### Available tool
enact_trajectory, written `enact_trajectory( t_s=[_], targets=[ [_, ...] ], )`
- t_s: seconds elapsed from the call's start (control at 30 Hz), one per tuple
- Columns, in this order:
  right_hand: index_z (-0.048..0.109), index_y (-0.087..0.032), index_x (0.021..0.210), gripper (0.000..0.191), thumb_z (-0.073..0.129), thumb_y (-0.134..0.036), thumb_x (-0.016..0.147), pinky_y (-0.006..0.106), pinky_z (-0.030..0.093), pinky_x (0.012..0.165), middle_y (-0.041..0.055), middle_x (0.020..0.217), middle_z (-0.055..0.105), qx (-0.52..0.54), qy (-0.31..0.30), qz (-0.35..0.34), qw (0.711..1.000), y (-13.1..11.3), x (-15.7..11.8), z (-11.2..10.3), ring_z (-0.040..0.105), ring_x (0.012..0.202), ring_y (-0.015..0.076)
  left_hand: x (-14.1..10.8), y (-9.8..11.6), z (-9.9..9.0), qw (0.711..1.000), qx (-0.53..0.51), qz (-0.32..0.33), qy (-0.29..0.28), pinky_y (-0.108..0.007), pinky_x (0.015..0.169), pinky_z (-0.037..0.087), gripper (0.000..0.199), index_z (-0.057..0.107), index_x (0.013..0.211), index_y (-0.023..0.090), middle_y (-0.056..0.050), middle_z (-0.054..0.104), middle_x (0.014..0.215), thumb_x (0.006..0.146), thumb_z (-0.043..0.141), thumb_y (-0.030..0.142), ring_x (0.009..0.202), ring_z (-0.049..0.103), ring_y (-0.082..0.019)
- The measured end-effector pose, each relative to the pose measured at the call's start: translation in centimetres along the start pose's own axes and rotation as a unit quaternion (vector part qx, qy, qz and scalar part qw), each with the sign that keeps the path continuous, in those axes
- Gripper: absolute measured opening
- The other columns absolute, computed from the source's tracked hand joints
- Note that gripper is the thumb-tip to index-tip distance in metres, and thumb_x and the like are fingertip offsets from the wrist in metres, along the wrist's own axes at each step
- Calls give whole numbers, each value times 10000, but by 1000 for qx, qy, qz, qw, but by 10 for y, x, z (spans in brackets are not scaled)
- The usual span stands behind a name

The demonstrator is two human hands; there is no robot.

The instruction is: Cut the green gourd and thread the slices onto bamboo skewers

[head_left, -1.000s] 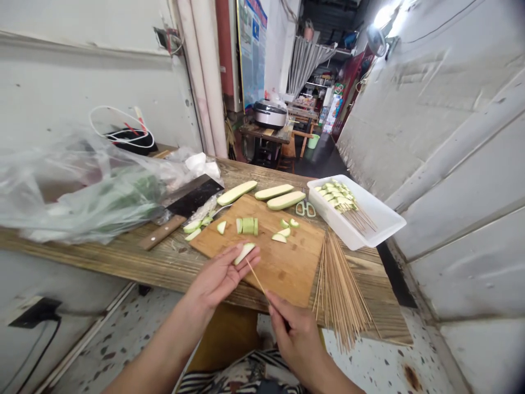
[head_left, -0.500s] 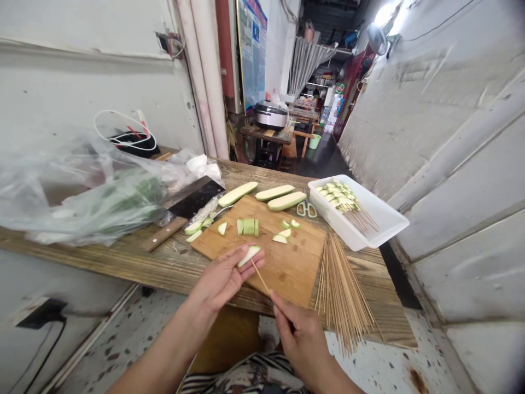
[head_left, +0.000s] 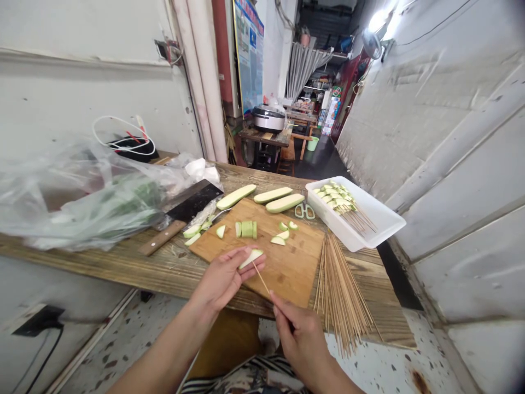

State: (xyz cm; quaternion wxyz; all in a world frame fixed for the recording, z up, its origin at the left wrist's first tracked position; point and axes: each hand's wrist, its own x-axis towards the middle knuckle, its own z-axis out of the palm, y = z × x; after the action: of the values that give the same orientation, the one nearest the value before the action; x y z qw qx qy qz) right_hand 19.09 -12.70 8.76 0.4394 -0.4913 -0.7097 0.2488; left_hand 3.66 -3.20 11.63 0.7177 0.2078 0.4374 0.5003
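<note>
Over the near part of the wooden cutting board (head_left: 295,268), my left hand (head_left: 227,273) is closed on a pale zucchini slice (head_left: 250,259) with a green rind. Lower right, my right hand (head_left: 297,328) pinches a thin bamboo skewer (head_left: 261,279). The skewer's far end meets the slice; how deep it goes in I cannot tell. On the board stand a row of cut zucchini pieces (head_left: 246,229), a single wedge (head_left: 220,231) and several loose slices (head_left: 278,240).
Halved zucchini (head_left: 285,202) lie behind the board near scissors (head_left: 304,210). A white tub (head_left: 381,216) at right holds skewered slices; a skewer bundle (head_left: 342,295) fans out below it. Left are a cleaver (head_left: 164,237) and a plastic bag (head_left: 82,202).
The view has shifted slightly. My hands keep nearly the same hold, with the skewer's end still at the zucchini slice.
</note>
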Motion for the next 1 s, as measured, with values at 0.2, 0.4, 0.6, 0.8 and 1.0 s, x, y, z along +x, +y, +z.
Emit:
enact_trajectory(
  t_s=[0.2, 0.4, 0.6, 0.8, 1.0],
  targets=[
    [645, -156, 1129, 329, 445, -139, 868, 269, 531, 713, 101, 911, 725, -1, 1, 12, 1000, -2, 1, 0, 694, 755, 188, 3, -3, 0, 1000, 11, -11, -5, -375, 793, 550, 108, 655, 792, 61, -148, 690, 896, 788, 550, 89, 828, 672, -234],
    [653, -114, 1108, 333, 426, -158, 868, 278, 528, 664, 119, 845, 726, -19, -9, 38, 999, -2, 2, 2, 691, 707, 203, 4, -5, 3, 1000, 19, -20, 1, -364, 777, 556, 123, 653, 782, 62, -140, 685, 902, 799, 534, 90, 812, 674, -223],
    [655, -114, 1104, 333, 421, -172, 873, 266, 518, 651, 114, 837, 724, -1, -12, 60, 998, -1, 1, 4, 685, 693, 195, 7, -8, 2, 999, 24, -30, -5, -373, 801, 549, 123, 644, 783, 64, -141, 674, 965, 800, 523, 75, 833, 670, -226],
    [662, -109, 1090, 337, 414, -173, 871, 265, 518, 629, 111, 808, 724, -8, -1, 58, 998, 2, 1, 7, 680, 665, 195, 8, -10, 2, 999, 12, -52, 5, -371, 786, 555, 113, 622, 799, 65, -149, 676, 944, 807, 509, 69, 837, 671, -230],
    [669, -117, 1074, 327, 419, -165, 869, 263, 525, 643, 101, 781, 723, -14, 10, 57, 998, 6, 2, 11, 676, 652, 188, 10, -11, 3, 997, -6, -71, -2, -371, 781, 556, 89, 607, 819, 80, -139, 682, 904, 800, 521, 66, 828, 674, -225]
  ],
)
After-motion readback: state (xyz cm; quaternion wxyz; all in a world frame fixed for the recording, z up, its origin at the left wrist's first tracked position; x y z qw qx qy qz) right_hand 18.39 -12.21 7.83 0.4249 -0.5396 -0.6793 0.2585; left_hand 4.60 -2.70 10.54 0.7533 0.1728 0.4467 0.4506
